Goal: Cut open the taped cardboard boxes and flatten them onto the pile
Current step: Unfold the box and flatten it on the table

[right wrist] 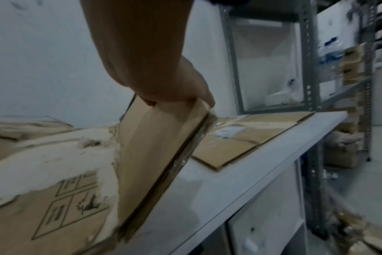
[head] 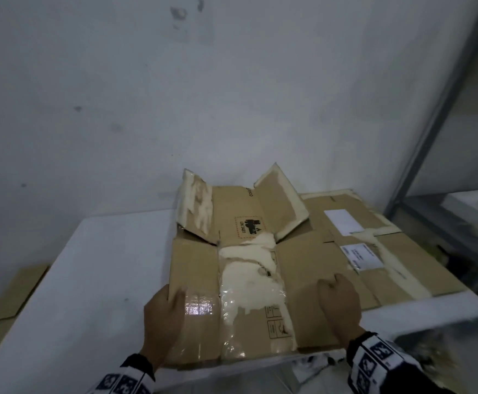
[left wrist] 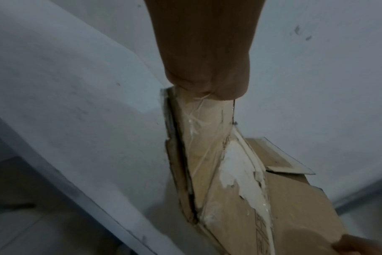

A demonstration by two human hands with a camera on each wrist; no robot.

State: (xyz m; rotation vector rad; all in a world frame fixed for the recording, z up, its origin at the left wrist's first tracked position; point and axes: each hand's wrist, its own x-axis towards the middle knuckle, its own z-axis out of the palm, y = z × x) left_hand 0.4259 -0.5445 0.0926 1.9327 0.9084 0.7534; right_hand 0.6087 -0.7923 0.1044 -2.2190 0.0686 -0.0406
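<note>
Both hands hold the flattened cardboard box (head: 249,280) at the lower centre of the head view. At its lower left edge the left hand (head: 162,317) clamps the cardboard, thumb on top over a shiny strip of clear tape (head: 200,305) and fingers curled under the edge. At the lower right the right hand (head: 338,305) grips the other side panel; the right wrist view shows its fingers wrapped round that panel's edge, which is tilted up off the white table (head: 104,280). The box's two far flaps stand raised toward the wall (head: 175,95), their faces torn white, and a printed hazard label sits between them. Just right of the box, partly under it, lies the pile of flattened boxes (head: 374,245) with white labels. A grey metal shelf (head: 442,115) stands at the right edge of the frame.
</note>
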